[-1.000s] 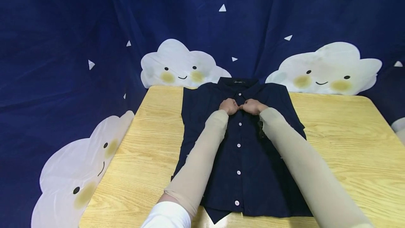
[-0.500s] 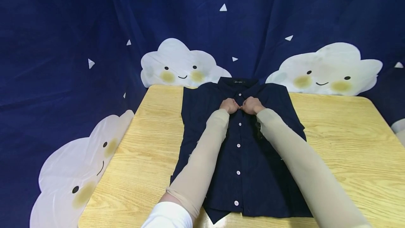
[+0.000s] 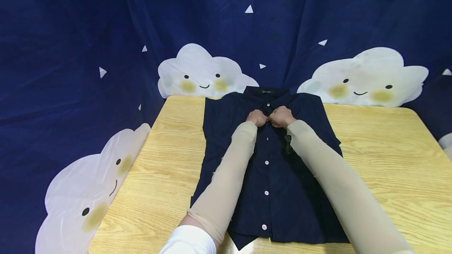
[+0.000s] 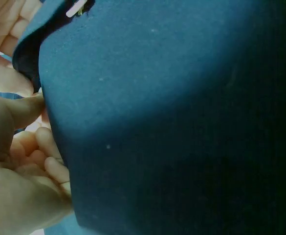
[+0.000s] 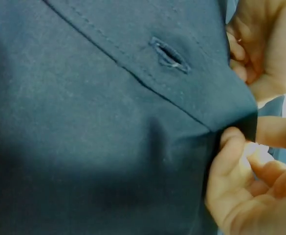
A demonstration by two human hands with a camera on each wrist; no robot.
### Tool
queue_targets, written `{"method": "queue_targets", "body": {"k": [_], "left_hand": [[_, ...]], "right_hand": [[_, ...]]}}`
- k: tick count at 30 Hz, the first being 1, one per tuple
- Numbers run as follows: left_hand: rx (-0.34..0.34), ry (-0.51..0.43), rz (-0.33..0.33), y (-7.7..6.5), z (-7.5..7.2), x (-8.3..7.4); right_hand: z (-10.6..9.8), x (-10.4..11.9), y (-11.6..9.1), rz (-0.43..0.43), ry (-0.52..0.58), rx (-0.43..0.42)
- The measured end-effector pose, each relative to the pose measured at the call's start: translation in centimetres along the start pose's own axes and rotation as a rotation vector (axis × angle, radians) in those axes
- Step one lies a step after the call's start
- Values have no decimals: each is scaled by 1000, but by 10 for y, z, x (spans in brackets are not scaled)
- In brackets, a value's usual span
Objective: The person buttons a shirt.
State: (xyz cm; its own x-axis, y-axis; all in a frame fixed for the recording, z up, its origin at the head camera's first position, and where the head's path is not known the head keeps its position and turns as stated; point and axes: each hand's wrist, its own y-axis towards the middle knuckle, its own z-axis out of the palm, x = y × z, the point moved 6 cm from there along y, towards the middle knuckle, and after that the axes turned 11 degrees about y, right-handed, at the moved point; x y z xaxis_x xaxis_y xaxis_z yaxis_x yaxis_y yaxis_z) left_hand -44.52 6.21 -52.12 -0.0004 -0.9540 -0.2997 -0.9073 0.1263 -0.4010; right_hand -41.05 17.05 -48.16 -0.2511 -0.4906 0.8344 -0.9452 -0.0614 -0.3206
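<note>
A dark navy short-sleeved shirt (image 3: pixel 300 203) lies front up, collar (image 3: pixel 266 92) at the far end, with pale buttons (image 3: pixel 266 162) down its front. Both hands meet at the front opening below the top button (image 3: pixel 268 105). My left hand (image 3: pixel 257 118) pinches the shirt's front edge, its fingers curled under the cloth in the left wrist view. My right hand (image 3: pixel 281 117) pinches the other front edge between thumb and fingers, near a buttonhole (image 5: pixel 170 55). Near the fabric edge, a button (image 4: pixel 77 8) shows edge-on. Whatever lies between the fingertips is hidden.
The shirt is spread on a light wooden table (image 3: pixel 169 156). Behind and to the left hangs a dark blue curtain (image 3: pixel 226 15) with white triangles and smiling clouds (image 3: pixel 205 69). Beige sleeves (image 3: pixel 226 179) cover both forearms.
My right hand has shifted slightly and turned at the front opening, while my left hand stays nearly in place. The button just below the hands is now partly covered.
</note>
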Motion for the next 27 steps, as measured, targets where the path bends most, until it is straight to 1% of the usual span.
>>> {"method": "queue_targets", "body": {"k": [1, 2, 3, 4, 6, 7, 8, 10, 11, 13, 15, 16, 17, 19, 20, 21, 22, 25, 27], "left_hand": [[3, -3, -4, -6, -3, -2], [13, 2, -6, -10, -5, -3], [6, 14, -5, -10, -4, -3], [-18, 23, 10, 1, 1, -2], [-60, 39, 50, 33, 16, 2], [-56, 50, 56, 43, 21, 4], [-67, 51, 58, 48, 24, 4], [-62, 21, 50, 46, 24, 4], [-55, 18, 25, 30, 17, 0], [-44, -7, -31, -13, -2, -7], [-71, -47, -78, -52, -19, -13], [-86, -53, -106, -61, -24, -15], [-103, -57, -135, -65, -25, -16], [-107, -82, -184, -66, -26, -15], [-100, -87, -211, -64, -25, -15], [-108, -85, -223, -60, -22, -14], [-110, -78, -233, -52, -19, -13], [-103, -53, -208, -49, -19, -10], [-110, -46, -184, -48, -18, -8]], "right_hand": [[0, 0, 0, 2, -5, 1], [0, -1, 1, 2, -7, 6], [0, -1, 1, 0, -11, 13], [0, -1, 1, -1, -14, 20], [0, -2, 2, -8, -21, 40], [0, -3, 2, -8, -23, 50], [0, -3, 2, -3, -16, 60], [0, -5, 2, 16, -8, 71], [-1, -5, 2, 25, -10, 75], [-1, -6, 1, 48, -8, 85], [-2, -6, 0, 71, 9, 99], [-1, -6, 0, 78, 20, 110], [-1, -6, -1, 85, 37, 119], [1, -6, -1, 94, 74, 130], [2, -7, -1, 94, 88, 132], [3, -7, -1, 97, 102, 133], [4, -7, -1, 98, 109, 131], [6, -7, 0, 93, 122, 116], [7, -6, 0, 97, 124, 112]]}}
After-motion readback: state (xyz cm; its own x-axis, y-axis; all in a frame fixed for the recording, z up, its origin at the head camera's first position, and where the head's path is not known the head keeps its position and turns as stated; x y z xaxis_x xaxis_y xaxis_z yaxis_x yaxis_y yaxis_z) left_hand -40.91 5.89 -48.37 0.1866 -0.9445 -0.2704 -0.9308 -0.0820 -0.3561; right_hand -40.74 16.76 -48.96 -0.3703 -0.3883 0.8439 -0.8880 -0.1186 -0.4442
